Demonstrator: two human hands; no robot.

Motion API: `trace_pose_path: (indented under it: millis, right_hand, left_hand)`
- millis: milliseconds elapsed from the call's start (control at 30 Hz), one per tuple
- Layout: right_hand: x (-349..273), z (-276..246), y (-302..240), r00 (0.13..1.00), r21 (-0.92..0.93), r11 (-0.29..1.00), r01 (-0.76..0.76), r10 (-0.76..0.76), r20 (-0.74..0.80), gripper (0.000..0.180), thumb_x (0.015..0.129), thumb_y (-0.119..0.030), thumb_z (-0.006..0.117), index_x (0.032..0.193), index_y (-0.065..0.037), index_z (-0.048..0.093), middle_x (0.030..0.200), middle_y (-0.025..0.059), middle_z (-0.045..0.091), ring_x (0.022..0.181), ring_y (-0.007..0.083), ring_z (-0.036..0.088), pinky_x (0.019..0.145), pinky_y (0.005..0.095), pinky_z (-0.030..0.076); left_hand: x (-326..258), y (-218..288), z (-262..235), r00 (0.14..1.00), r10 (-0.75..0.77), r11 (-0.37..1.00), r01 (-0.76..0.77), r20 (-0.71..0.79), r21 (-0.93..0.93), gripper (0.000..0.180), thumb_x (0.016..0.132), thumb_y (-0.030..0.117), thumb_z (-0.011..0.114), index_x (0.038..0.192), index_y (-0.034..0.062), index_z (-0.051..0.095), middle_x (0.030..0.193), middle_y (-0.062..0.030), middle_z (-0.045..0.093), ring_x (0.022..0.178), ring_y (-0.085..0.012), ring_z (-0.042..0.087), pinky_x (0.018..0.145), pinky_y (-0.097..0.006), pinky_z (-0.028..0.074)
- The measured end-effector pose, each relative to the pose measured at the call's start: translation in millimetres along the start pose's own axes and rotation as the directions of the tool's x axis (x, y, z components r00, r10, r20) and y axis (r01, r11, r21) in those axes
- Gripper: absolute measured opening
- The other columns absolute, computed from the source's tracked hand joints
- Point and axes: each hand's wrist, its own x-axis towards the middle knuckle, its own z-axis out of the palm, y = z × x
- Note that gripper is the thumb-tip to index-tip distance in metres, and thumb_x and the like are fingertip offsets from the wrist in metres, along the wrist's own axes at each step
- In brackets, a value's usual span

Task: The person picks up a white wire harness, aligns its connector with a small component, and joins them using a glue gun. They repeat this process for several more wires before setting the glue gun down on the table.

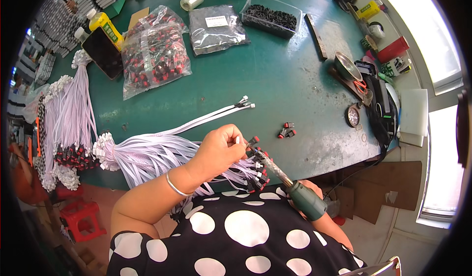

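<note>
My left hand point(222, 150), with a bracelet on the wrist, is closed in a pinch on a small red-and-black switch; the thumb and fingers partly hide it. My right hand point(313, 188) is wrapped round the dark green handle of a soldering iron point(280, 174), which largely hides its fingers. The iron's tip points up and left, close to the left fingertips; whether it touches the switch I cannot tell. A bundle of white cables point(152, 150) lies under my left forearm. Several red-and-black switches point(256, 180) hang at its right end, by the table's near edge.
Two loose switches point(286, 130) lie right of my hands. Farther back are a bag of red-and-black parts point(153, 55), a grey bag point(216, 30) and a clear tub of black pieces point(271, 16). A metal dish point(348, 65), small tin point(352, 115) and cords crowd the right edge.
</note>
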Motion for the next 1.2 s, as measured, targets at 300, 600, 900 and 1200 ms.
trace_pose_path:
  millis: [300, 600, 900, 1200]
  right_hand:
    - [10.9, -4.3, -36.4, 0.997, 0.246, 0.968, -0.041, 0.055, -0.053, 0.042, 0.078, -0.011, 0.062, 0.116, 0.002, 0.047, 0.093, 0.0155, 0.061, 0.075, 0.0204, 0.062, 0.074, 0.0357, 0.050]
    - [106.8, 54.2, -70.2, 0.961, 0.273, 0.933, -0.236, 0.266, -0.075, 0.031, 0.072, 0.003, 0.062, 0.102, -0.002, 0.055, 0.086, 0.0011, 0.056, 0.081, 0.0078, 0.052, 0.072, 0.0225, 0.043]
    - [104.7, 53.3, -58.1, 0.916, 0.276, 0.895, -0.352, 0.390, -0.095, 0.020, 0.074, -0.004, 0.064, 0.092, -0.003, 0.057, 0.085, 0.0002, 0.058, 0.078, 0.0064, 0.054, 0.071, 0.0235, 0.045]
    - [101.1, 58.3, -57.0, 0.954, 0.293, 0.936, -0.194, 0.250, -0.167, 0.020, 0.073, 0.000, 0.061, 0.092, -0.002, 0.053, 0.076, -0.0001, 0.052, 0.064, 0.0067, 0.050, 0.056, 0.0212, 0.041]
  left_hand:
    - [-1.1, -1.6, -1.4, 0.999, 0.026, 0.999, -0.027, 0.024, 0.024, 0.005, 0.081, 0.001, 0.051, 0.077, 0.0031, 0.049, 0.083, -0.0064, 0.054, 0.070, -0.0109, 0.058, 0.057, -0.021, 0.046]
    - [-16.3, 2.0, 2.1, 0.992, 0.114, 0.973, -0.121, 0.050, 0.199, 0.008, 0.074, 0.006, 0.059, 0.076, 0.0018, 0.052, 0.067, 0.0009, 0.054, 0.058, -0.0016, 0.045, 0.050, -0.020, 0.037]
    - [-19.2, 18.1, -4.5, 0.971, 0.209, 0.801, -0.236, 0.113, 0.550, 0.017, 0.077, 0.007, 0.065, 0.088, -0.0006, 0.056, 0.077, -0.0038, 0.058, 0.072, -0.0107, 0.055, 0.067, -0.025, 0.046]
    - [-13.6, 16.8, 1.5, 0.990, 0.091, 0.918, -0.126, 0.108, 0.377, 0.010, 0.078, 0.003, 0.064, 0.084, -0.0001, 0.057, 0.077, -0.0002, 0.053, 0.069, -0.0061, 0.049, 0.061, -0.020, 0.041]
